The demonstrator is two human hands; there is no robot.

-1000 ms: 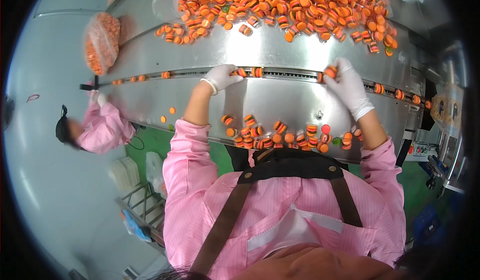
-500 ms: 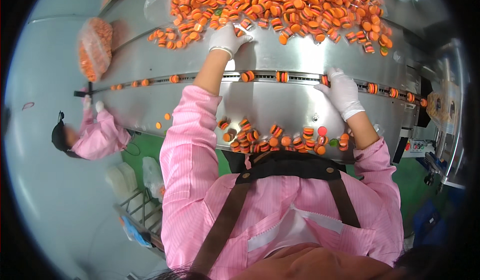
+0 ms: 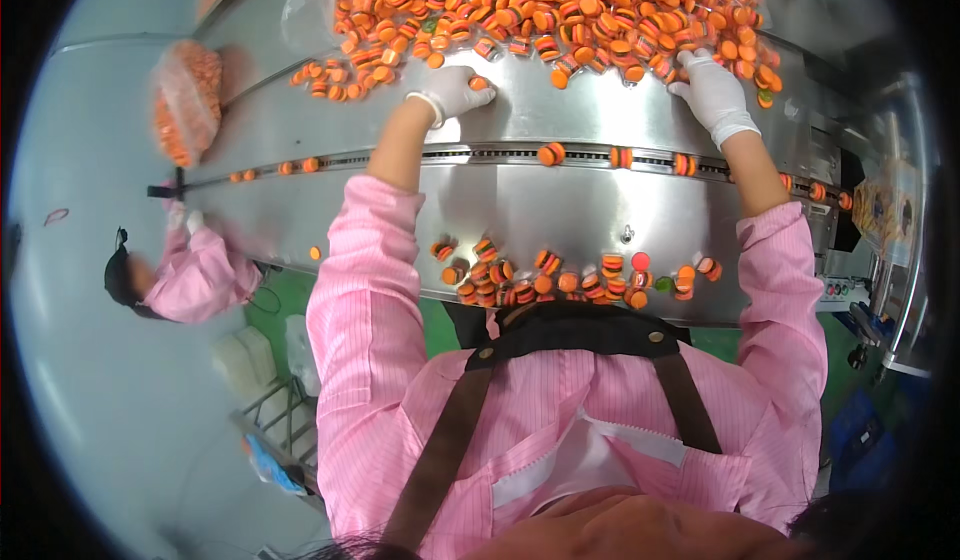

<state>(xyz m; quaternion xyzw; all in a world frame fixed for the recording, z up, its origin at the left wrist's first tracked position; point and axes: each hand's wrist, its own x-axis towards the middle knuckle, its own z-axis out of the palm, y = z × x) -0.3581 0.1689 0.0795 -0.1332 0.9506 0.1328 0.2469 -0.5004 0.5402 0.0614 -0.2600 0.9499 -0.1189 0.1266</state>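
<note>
My left hand [image 3: 447,94], in a white glove, is closed round one orange burger-shaped candy [image 3: 479,83], held above the steel table between the heap and the belt. Only the candy's edge shows past the fingers. At the near right edge of the large heap of burger-shaped candies [image 3: 560,10], my gloved right hand [image 3: 714,94] has its fingers stretched out and thumb apart. Its fingertips reach the outermost candies; nothing shows gripped in it. Between me and the heap, a narrow slotted conveyor [image 3: 450,154] carries spaced candies, one of them near the middle [image 3: 551,154].
Several loose candies [image 3: 500,285] lie along the table's near edge. A clear bag of orange pieces [image 3: 187,103] stands at the far left. Another person in pink [image 3: 205,270] has both hands by the belt's left end. Machinery [image 3: 905,230] stands at the right.
My right hand has moved from the belt up to the heap. My left hand has drawn slightly back and left, and a candy now shows in it. Candies on the belt have shifted right.
</note>
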